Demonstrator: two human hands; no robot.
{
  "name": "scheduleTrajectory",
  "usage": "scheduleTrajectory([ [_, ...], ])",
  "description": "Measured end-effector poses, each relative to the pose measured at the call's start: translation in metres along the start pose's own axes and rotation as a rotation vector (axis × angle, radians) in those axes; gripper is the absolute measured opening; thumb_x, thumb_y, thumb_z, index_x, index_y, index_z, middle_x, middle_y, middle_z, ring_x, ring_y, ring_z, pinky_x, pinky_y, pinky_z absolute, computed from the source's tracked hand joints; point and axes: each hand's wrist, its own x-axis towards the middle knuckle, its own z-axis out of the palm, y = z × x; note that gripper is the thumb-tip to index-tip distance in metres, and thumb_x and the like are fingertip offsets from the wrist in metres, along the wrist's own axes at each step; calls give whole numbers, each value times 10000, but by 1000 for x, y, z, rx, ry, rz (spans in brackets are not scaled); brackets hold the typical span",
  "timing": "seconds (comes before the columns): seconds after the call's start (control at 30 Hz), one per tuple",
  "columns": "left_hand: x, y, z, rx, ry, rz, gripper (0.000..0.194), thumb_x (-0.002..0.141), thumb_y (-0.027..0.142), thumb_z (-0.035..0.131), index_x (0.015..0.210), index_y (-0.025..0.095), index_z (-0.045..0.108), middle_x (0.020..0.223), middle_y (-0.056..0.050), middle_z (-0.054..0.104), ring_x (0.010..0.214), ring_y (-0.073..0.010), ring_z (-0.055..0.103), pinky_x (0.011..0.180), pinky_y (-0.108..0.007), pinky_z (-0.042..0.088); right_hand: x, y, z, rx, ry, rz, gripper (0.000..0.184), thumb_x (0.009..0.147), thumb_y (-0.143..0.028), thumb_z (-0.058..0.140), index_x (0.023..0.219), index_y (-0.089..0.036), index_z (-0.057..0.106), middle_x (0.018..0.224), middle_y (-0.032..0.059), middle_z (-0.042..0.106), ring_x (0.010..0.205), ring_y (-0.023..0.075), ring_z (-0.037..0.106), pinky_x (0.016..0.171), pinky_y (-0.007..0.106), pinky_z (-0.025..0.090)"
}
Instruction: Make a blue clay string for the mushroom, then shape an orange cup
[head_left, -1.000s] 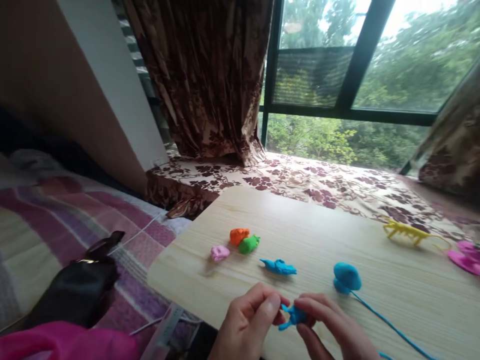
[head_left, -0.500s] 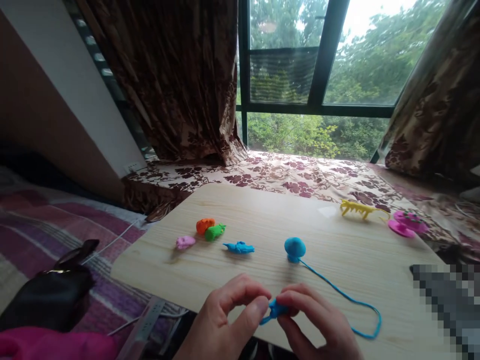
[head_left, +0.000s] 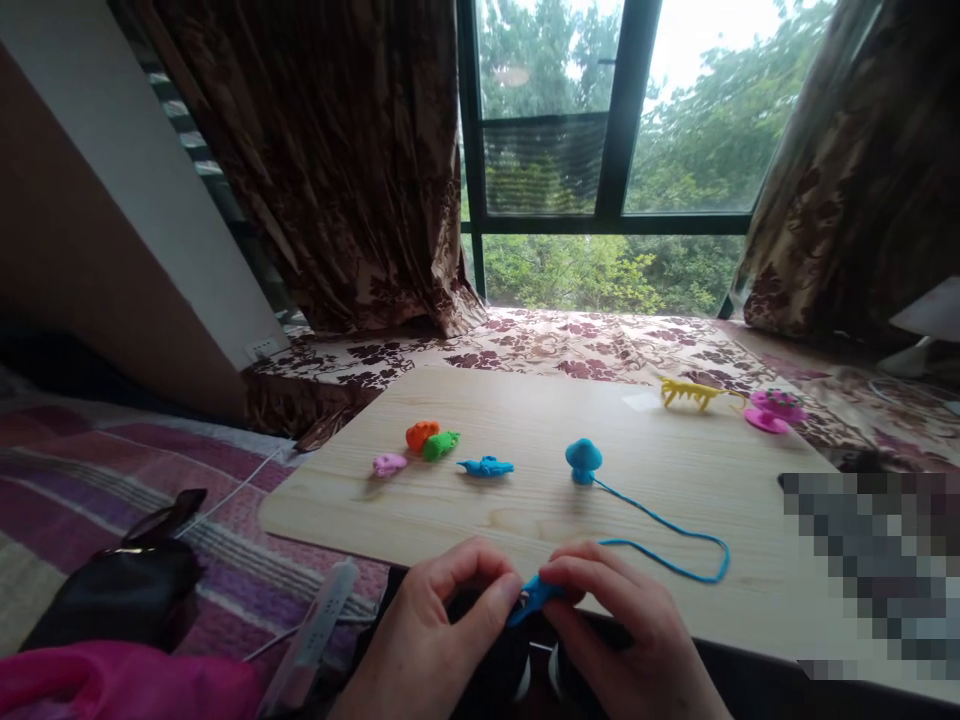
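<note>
Visibly, both hands pinch a blue piece between them.

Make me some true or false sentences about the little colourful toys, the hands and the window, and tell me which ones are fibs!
1. The left hand and the right hand hold one small blue piece. True.
2. The blue cord comes out of the green toy. False: the cord comes out of the blue mushroom.
3. The green toy lies beside the orange toy. True.
4. The yellow toy is nearest the light pink toy. False: it is beside the bright pink toy.
5. Trees show through the window. True.
</note>
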Motion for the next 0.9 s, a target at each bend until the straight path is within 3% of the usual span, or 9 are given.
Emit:
scheduleTrajectory([
  [0.2, -19, 2, -4, -107, 27, 51, 259, 786, 396, 503, 875, 201, 650, 731, 4, 647, 715, -142, 567, 640, -192, 426, -6, -18, 3, -42, 12, -14, 287, 740, -31, 558, 969, -199, 599, 886, 34, 608, 719, 126, 588, 667, 221, 506],
  [0.43, -29, 6, -4, 31, 17, 147, 200, 804, 382, 498, 824, 224, 618, 770, 30, 615, 774, -131, 555, 727, -204, 409, -7, -31, 3, -34, 2, -16, 245, 734, -31, 561, 919, -189, 593, 839, 26, 602, 712, 128, 580, 662, 225, 496],
  [0.7, -33, 9, -3, 55, 19, 162, 238, 815, 395, 475, 772, 200, 603, 717, 29, 605, 724, -129, 552, 682, -210, 415, -9, -37, 7, -32, 11, -13, 239, 734, -32, 561, 905, -193, 605, 839, 23, 602, 725, 128, 586, 660, 214, 497],
  [0.9, -35, -3, -7, -107, 89, 124, 220, 791, 356, 529, 967, 256, 616, 941, 21, 667, 898, -151, 588, 809, -227, 431, -11, -32, 10, -11, 7, 24, 304, 776, -76, 553, 1040, -225, 580, 915, 30, 599, 749, 134, 590, 682, 229, 505],
])
